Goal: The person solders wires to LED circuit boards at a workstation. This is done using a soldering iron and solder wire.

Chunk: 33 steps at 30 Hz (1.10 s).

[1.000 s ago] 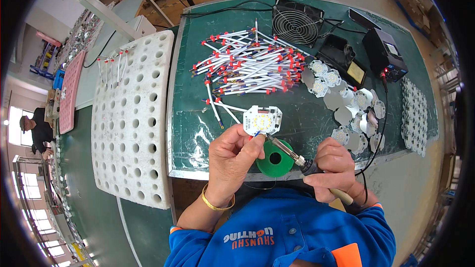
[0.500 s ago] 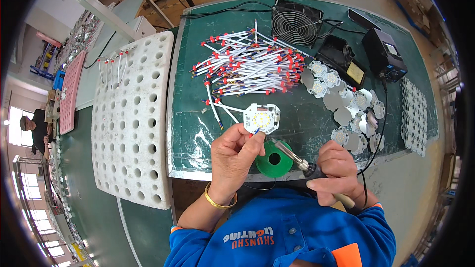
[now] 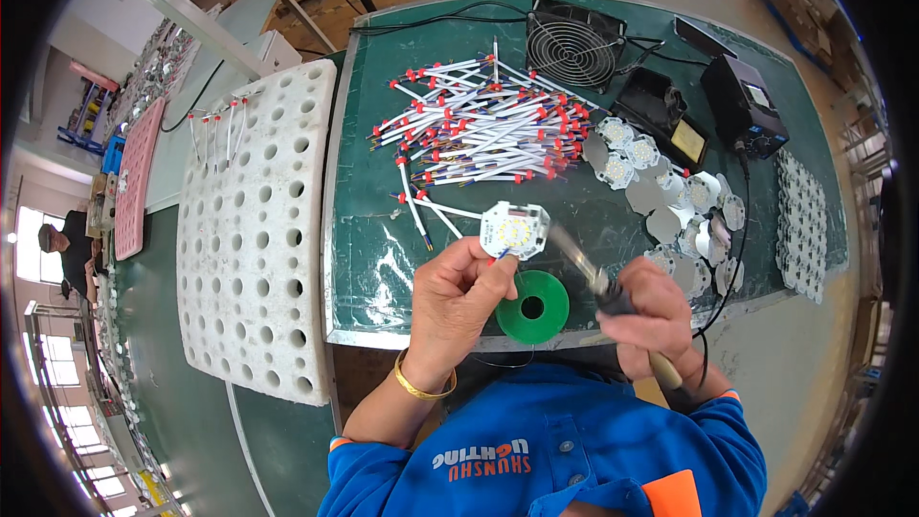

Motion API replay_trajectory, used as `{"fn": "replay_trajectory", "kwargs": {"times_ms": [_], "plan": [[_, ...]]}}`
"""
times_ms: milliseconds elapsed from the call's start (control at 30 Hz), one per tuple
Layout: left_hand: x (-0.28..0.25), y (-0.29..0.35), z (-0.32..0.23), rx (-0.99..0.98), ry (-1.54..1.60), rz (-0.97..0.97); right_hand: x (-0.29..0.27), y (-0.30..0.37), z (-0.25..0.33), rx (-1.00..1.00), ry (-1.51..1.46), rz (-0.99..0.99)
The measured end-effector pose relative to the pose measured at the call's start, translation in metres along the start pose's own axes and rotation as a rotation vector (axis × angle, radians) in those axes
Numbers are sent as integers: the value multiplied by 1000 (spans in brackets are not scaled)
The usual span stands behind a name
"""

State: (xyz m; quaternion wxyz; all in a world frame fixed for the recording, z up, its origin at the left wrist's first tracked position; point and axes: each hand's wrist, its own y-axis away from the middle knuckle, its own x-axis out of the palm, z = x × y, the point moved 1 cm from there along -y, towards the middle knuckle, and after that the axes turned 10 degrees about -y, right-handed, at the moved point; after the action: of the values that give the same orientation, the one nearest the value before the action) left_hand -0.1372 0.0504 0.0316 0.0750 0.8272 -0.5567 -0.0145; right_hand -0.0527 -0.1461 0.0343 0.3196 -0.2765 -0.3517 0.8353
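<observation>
My left hand (image 3: 452, 306) pinches an octagonal white LED circuit board (image 3: 514, 230) at its near edge. A blue and a red wire end show by the fingertips; whether they are joined to the board I cannot tell. My right hand (image 3: 653, 316) is closed round the dark handle of a soldering iron (image 3: 586, 266). The iron's metal shaft, blurred by motion, points up and left, with its tip close to the board's right edge. Below the board, a green spool (image 3: 552, 311) lies on the green work table (image 3: 383, 297), partly beside my left fingertips.
Beyond the board lies a heap of white cables (image 3: 479, 134) with red ends. Loose LED boards (image 3: 694, 196) are scattered to the right, near an iron stand (image 3: 684, 139), a black soldering station (image 3: 745, 105) and a fan (image 3: 574, 48). A white perforated foam board (image 3: 254, 230) stands left.
The soldering iron's tip has swung up and away from the board's near edge to its right side. My left hand and the LED board have shifted slightly right.
</observation>
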Motion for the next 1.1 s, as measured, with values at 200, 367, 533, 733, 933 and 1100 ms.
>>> {"fn": "replay_trajectory", "kwargs": {"times_ms": [200, 367, 533, 733, 933, 1100], "plan": [[1, -4, 0, 20, -360, 125, 15, -33, -28, 67, 239, -189], [-2, -15, -9, 350, -701, -22, 23, -42, -43, 76, 245, -32], [-3, -11, -3, 150, -363, -74, 36, -36, -45, 113, 234, -138], [-6, -12, 5, -50, 104, 46, 44, -34, -46, 90, 191, -263], [-2, -14, 23, -85, 282, 96, 43, -27, -46, 49, 157, -298], [1, -10, 20, -76, 209, 66, 45, -25, -49, 32, 148, -296]]}}
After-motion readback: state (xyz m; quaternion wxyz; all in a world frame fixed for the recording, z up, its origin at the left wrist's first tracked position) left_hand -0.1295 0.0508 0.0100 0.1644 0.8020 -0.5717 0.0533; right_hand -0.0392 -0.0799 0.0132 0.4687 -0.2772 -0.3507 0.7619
